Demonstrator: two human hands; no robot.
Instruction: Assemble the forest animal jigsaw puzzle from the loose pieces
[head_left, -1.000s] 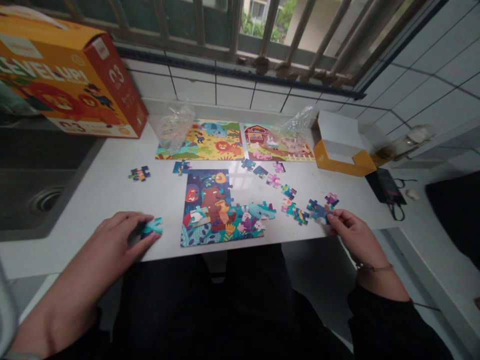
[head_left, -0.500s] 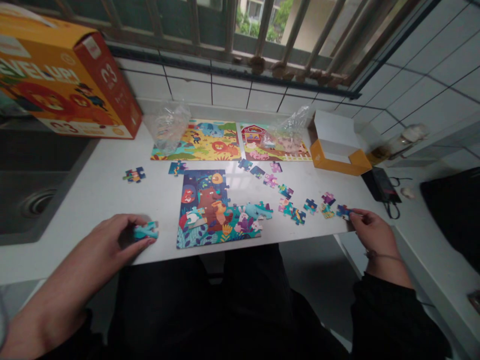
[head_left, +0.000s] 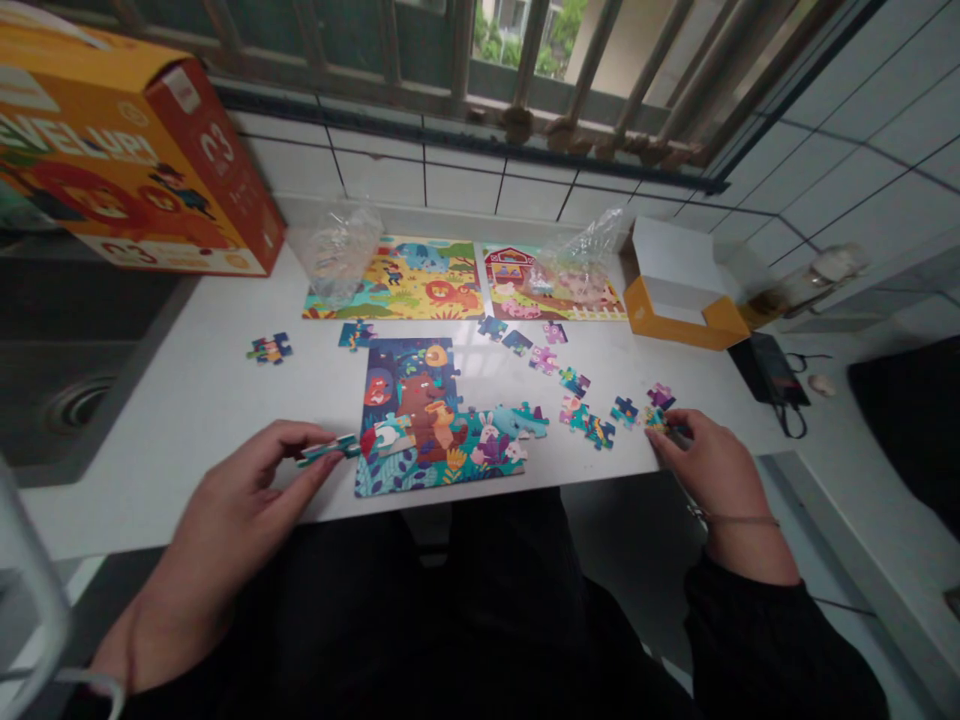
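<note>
**Left hand** (head_left: 247, 500) pinching a teal puzzle piece (head_left: 328, 449) in a narrow grip between thumb and fingers, just beside the partly assembled jigsaw puzzle (head_left: 409, 420) on the white counter (head_left: 187, 410). **Right hand** (head_left: 712, 470) closing narrowly on a small puzzle piece (head_left: 655, 420) at the fingertips, near scattered loose pieces (head_left: 574, 382).

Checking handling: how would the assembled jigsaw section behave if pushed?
The assembled jigsaw section would probably slide flat, but may part at its seams, since the pieces seem only laid together. Its ragged right edge looks likeliest to separate.
</note>
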